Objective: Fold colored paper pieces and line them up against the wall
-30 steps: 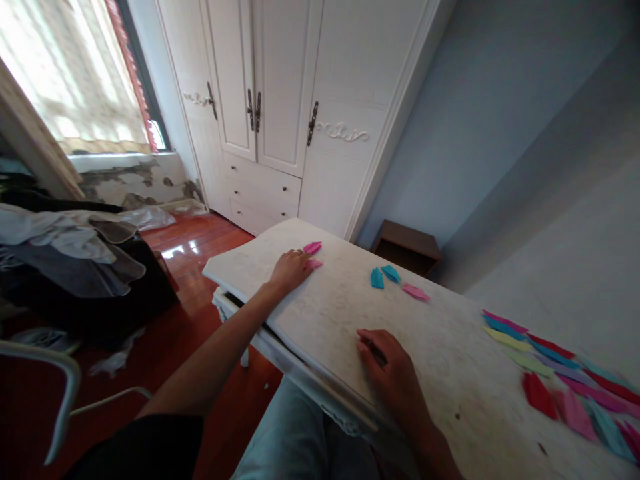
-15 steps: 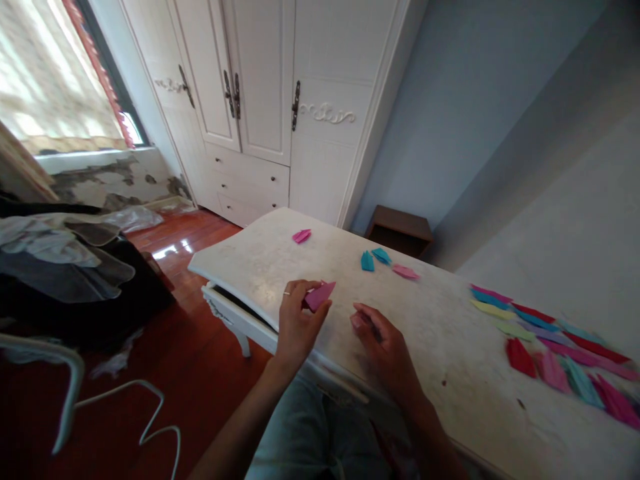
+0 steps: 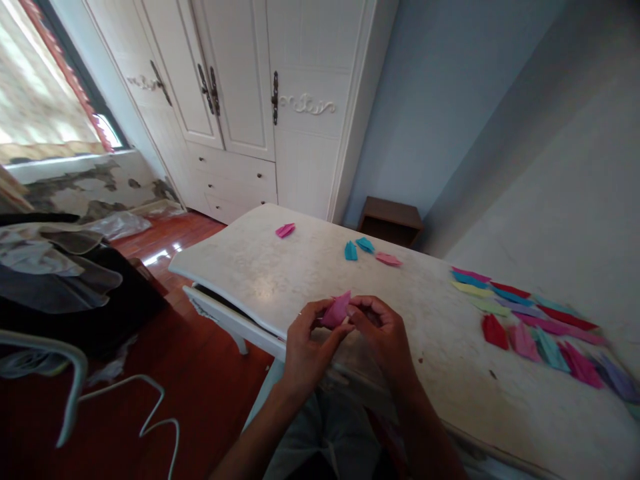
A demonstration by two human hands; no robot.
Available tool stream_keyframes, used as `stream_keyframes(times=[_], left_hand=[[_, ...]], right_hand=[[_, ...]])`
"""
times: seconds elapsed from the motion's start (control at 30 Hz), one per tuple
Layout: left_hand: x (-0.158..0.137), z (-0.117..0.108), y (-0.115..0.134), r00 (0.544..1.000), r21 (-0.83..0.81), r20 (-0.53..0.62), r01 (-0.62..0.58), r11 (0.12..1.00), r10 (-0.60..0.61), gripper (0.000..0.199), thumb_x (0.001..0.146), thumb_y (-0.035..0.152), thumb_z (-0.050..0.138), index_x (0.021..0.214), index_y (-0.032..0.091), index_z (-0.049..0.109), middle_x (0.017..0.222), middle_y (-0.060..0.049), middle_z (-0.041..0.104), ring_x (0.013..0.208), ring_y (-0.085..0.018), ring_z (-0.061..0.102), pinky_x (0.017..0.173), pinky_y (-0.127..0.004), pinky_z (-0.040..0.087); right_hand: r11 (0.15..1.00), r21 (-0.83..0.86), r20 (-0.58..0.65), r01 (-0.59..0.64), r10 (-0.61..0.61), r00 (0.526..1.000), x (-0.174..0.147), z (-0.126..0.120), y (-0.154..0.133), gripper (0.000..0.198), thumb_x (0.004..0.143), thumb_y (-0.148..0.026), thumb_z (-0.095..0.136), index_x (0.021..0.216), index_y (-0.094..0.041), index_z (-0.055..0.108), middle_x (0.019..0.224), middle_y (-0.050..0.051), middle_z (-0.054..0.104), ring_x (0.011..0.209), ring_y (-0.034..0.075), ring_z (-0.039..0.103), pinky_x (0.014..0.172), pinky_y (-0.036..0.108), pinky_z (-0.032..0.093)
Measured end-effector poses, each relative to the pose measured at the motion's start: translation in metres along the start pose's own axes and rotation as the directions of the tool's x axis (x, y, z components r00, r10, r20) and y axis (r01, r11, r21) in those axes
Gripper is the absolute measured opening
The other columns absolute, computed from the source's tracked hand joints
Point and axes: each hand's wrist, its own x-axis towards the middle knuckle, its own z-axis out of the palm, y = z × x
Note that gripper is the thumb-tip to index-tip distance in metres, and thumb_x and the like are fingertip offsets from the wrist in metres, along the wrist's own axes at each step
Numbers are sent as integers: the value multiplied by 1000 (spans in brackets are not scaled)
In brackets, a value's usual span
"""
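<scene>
Paper [image 3: 336, 311], pink and folded to a point, is being held over the near side of the white table [image 3: 240, 260], between the two hands. From the left it is being pinched by the left hand [image 3: 309, 347], with the left thumb [image 3: 336, 339] being placed along its lower side and the fingers being curled round its far side. At its right edge it is being touched by the right hand [image 3: 387, 333]; those fingertips are being held close together, but whether paper is being nipped between them cannot be told.

With twelve being taken as straight ahead, the sharp end is being aimed at about one o'clock, and the long axis is being laid from seven to one. The lower end is being partly covered by fingers.

By its look, next to no weight is being borne: a thin, soft sheet is probably being handled, stiffened only by its folds, hardly slippery and easily creased or torn. A light pinch on the layered folds is being judged safest, as the thin tip could be bent.

On the table, another pink piece [image 3: 285, 231] is being seen at eleven o'clock, two blue pieces [image 3: 351, 251] between twelve and one, and a group of coloured papers [image 3: 525, 317] near three.
</scene>
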Motion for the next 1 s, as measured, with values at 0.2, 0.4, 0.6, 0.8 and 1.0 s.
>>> stream_keyframes(times=[0.2,0.4,0.6,0.8,1.0], left_hand=[[-1,9,15,994,-145,71,87,985,-78,21,82,33,68,96,17,64,85,-4,74,77,-17,71,70,-27,57],[6,30,34,980,-150,149,150,977,-128,35,79,35,71,108,15,65,83,-4,75,71,-17,71,63,-24,56],[14,77,56,930,-46,364,80,996,-58,24,82,37,64,83,15,74,74,-3,72,62,-13,64,45,-18,51],[16,166,60,748,-42,658,157,987,-91,16,81,27,64,74,13,66,61,0,62,48,-9,56,37,-16,47],[-10,257,57,554,29,807,305,952,-203,7,81,10,59,75,12,61,60,1,61,52,-12,64,42,-20,53]], right_hand=[[1000,-14,-16,-28,27,999,-1,-16,-2,23,79,-40,67,85,-18,71,80,5,72,70,17,64,63,27,50],[999,50,-68,7,-4,998,-7,-41,-7,25,77,-43,69,83,-18,67,73,2,67,58,12,55,53,24,45],[999,-19,-159,26,-29,987,-20,-98,-13,22,80,-41,67,83,-19,67,72,1,66,61,14,57,55,25,45],[987,-159,-406,-32,-36,913,-49,-177,-4,24,79,-41,68,85,-18,69,75,2,68,62,14,57,58,26,44],[916,-373,-635,-147,-136,761,-92,-244,13,31,80,-45,66,96,-18,69,93,7,71,77,19,63,64,30,50]])
